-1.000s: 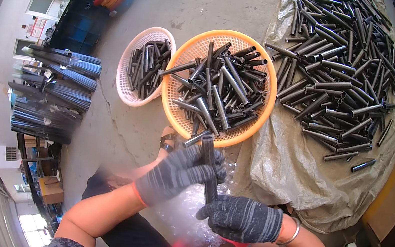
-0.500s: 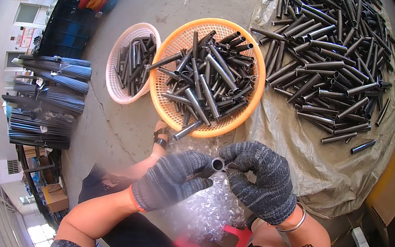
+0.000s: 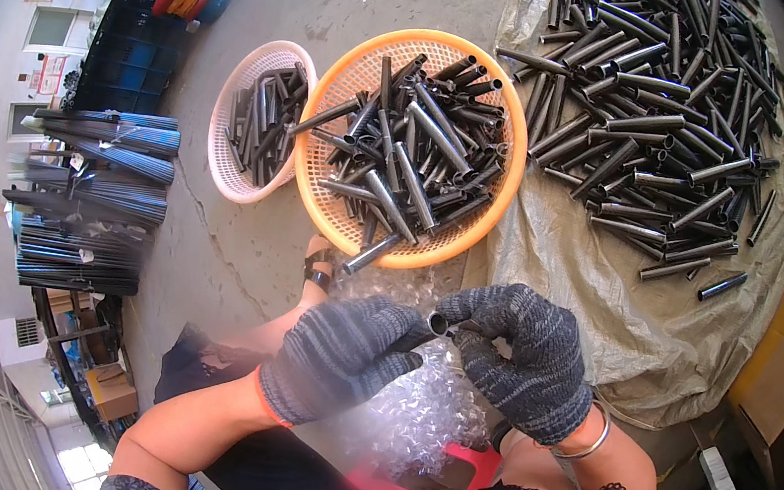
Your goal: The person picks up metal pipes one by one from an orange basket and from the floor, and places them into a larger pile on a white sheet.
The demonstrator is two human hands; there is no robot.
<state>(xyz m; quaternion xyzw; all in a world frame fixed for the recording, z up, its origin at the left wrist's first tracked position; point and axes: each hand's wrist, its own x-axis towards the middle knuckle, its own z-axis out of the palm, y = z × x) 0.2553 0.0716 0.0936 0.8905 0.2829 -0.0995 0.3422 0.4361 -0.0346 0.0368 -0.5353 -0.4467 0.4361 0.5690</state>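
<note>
Left hand (image 3: 342, 353), grey knit glove, wrapped around a short dark metal tube (image 3: 438, 325); only the tube's open end shows, poking out between the two gloves. Right hand (image 3: 521, 359), same glove type, fingers curled onto that open end from the other side, so both hands grip the one tube. Silver bangle (image 3: 585, 443) on the right wrist.

Tube sits over the lap, just above a crumpled sheet of clear bubble wrap (image 3: 419, 409) that lies under the hands. Red stool edge (image 3: 398, 487) visible below it.

Further out, an orange mesh basket (image 3: 515, 152) on the concrete floor, loaded with a loose tangle of matching dark tubes (image 3: 413, 163); one tube hangs over the near rim. A sandalled foot (image 3: 319, 265) is right next to the basket's near edge. Touching the orange basket on its left: a smaller pale pink basket (image 3: 221, 176) with fewer, shorter tubes.

To the right, a grey-tan tarp (image 3: 604, 305) carries a big heap of tubes (image 3: 653, 101), well apart from the hands. Far left: bundles of long thin dark rods (image 3: 94, 193) stacked on the floor. Beyond them, dark blue crates (image 3: 129, 48).
</note>
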